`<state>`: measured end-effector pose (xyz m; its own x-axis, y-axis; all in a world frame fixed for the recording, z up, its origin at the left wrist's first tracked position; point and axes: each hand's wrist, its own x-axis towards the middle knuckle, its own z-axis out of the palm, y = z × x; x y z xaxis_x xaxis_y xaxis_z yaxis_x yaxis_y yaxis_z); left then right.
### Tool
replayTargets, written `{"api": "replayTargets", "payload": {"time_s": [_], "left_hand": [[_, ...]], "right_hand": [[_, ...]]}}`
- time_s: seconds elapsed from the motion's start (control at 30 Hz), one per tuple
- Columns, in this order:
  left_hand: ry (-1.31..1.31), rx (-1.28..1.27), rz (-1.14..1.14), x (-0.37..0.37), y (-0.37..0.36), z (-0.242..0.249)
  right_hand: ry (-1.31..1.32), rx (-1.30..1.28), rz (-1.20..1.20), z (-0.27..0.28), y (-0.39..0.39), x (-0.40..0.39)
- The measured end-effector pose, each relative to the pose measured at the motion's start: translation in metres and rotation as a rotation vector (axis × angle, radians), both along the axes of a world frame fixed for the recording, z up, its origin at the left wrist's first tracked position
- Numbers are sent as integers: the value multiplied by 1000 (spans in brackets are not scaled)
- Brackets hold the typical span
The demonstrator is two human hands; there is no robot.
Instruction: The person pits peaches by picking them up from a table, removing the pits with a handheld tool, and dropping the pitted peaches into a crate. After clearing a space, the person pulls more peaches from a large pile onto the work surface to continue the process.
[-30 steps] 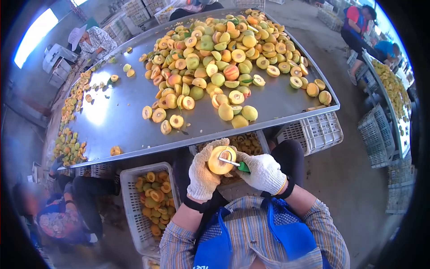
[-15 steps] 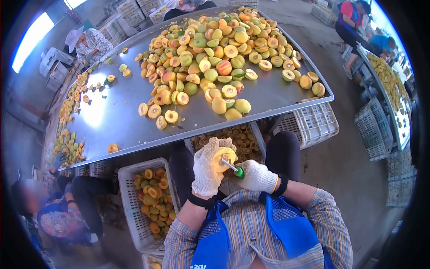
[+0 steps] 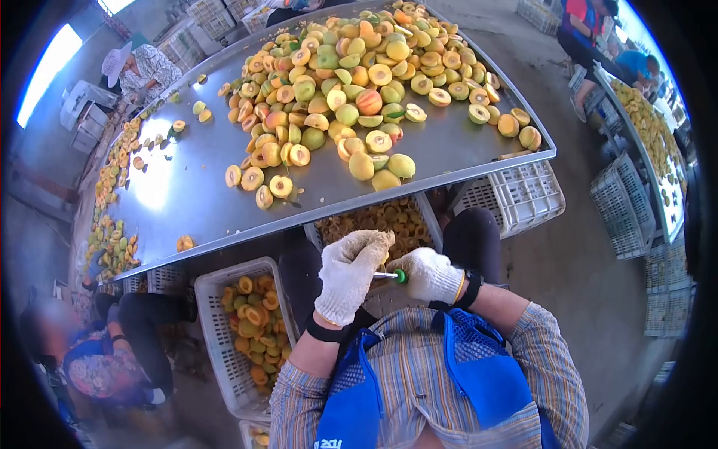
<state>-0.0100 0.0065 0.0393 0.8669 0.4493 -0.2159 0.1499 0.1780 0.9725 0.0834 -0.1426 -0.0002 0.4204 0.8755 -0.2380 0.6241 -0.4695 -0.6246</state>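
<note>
My left hand (image 3: 350, 275), in a white knitted glove, is closed round a piece of yellow fruit (image 3: 386, 262) that is mostly hidden by the fingers. My right hand (image 3: 431, 275), gloved too, grips a tool with a green handle (image 3: 401, 276) and a thin metal shaft that reaches left to the fruit. Below both hands is a crate of fruit pieces (image 3: 374, 230), partly under the table edge. Halved yellow and green fruits (image 3: 348, 115) lie heaped on the metal table (image 3: 202, 217) beyond.
A white crate of fruit halves (image 3: 217, 352) stands at the lower left, and another white crate (image 3: 527, 196) is under the table's right corner. Persons sit at the left (image 3: 105, 359) and far left (image 3: 149, 71). Others work by a second table (image 3: 662, 187) at the right.
My left hand has turned, so the fruit's cut face no longer shows. The tool's shaft now lies more level. The whole view has shifted slightly.
</note>
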Motion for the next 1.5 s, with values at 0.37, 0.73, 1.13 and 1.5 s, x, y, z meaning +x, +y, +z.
{"api": "replayTargets", "payload": {"time_s": [0.37,0.73,1.13,1.5], "left_hand": [[-67,-224,45,4,6,-23],[-194,-668,205,1,1,-47],[-485,-732,-329,-6,11,-44],[-182,-940,231,-6,10,-54]], "right_hand": [[130,-1,-62,-23,2,-16],[62,224,4,-27,12,-28],[568,291,67,-18,0,-41],[859,150,75,-25,15,-23]]}}
